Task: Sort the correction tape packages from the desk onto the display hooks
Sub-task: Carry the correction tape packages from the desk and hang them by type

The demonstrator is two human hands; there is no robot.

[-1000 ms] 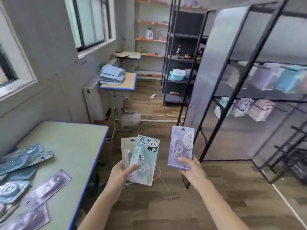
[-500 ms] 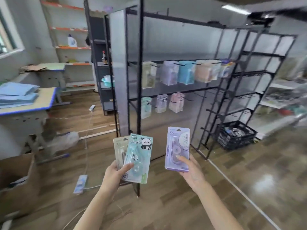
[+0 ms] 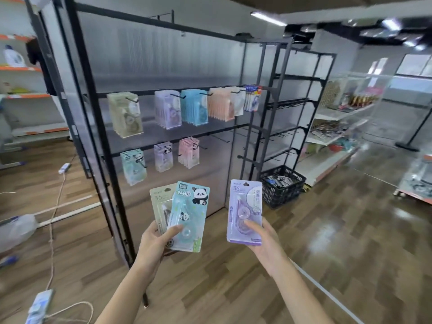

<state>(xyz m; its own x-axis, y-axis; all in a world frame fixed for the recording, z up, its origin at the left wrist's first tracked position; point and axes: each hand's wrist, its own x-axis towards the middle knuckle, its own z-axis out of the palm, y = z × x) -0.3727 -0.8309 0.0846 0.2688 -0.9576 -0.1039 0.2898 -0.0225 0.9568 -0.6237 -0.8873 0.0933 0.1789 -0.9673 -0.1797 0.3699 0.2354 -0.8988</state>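
Purple package point(image 3: 244, 211): pinched low in right hand point(image 3: 261, 239), thumb across the front over the tape wheel, fingers curled behind; long axis upright, hang hole at top.

Matching stock: purple row point(image 3: 167, 112) on upper rail of display rack point(image 3: 98, 127), at about 11 o'clock from the right hand and well apart, up and ahead. Hooks pointing out toward the viewer, so hang hole judged to need lifting to rail height and sliding on along the hook. Right hand nearer that row than left only slightly; likely first to go, being loaded with a single item.

Panda package point(image 3: 188, 215): pale blue, held fanned in front of beige package point(image 3: 161, 206) in left hand point(image 3: 155, 242), thumb pressed on the front, fingers closed behind both; both upright, tilted a little toward 1 o'clock.

Matching stock: pale blue panda row point(image 3: 133, 166) on lower rail, at about 11 o'clock from the left hand; beige row point(image 3: 125, 116) on upper rail, at 11 o'clock, higher still.

Also present: black crate point(image 3: 281, 184) on the floor at 1 o'clock of the right hand; power strip point(image 3: 38, 306) and cord on the floor at 8 o'clock.

Counter: out of view.
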